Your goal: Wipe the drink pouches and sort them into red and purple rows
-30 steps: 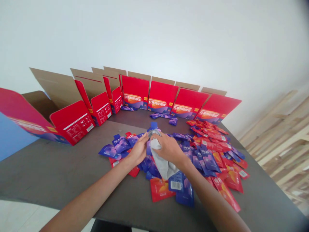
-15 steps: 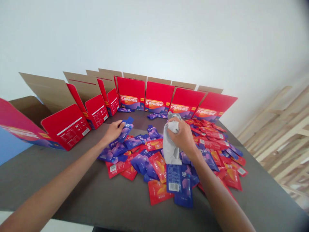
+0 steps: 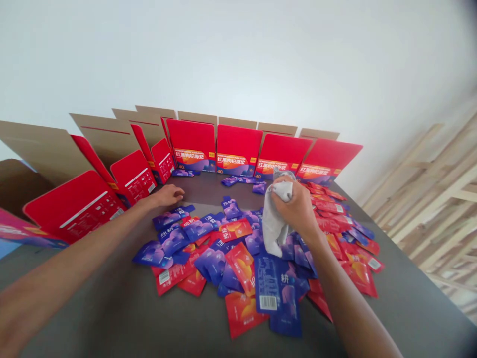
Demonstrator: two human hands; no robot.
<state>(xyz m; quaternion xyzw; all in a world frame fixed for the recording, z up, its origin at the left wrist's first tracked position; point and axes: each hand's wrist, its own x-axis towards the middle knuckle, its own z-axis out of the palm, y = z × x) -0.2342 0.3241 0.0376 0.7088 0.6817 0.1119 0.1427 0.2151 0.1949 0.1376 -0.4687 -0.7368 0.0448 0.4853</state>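
Head view: the right hand (image 3: 296, 208) clenches a crumpled pale-grey cloth (image 3: 275, 223) in its closed fingers, the folds making its material hard to judge. Its lower end hangs over a heap of blue and red sachets (image 3: 227, 263). Left of the grip, the left hand (image 3: 167, 196) holds nothing, its fingers together, just beside a blue sachet (image 3: 182, 209). Beyond the grip, open red cartons (image 3: 238, 149) line the far edge of the dark tabletop (image 3: 112, 308), against a white wall (image 3: 238, 59). Pale wooden slats (image 3: 428, 199) stand off to the right.
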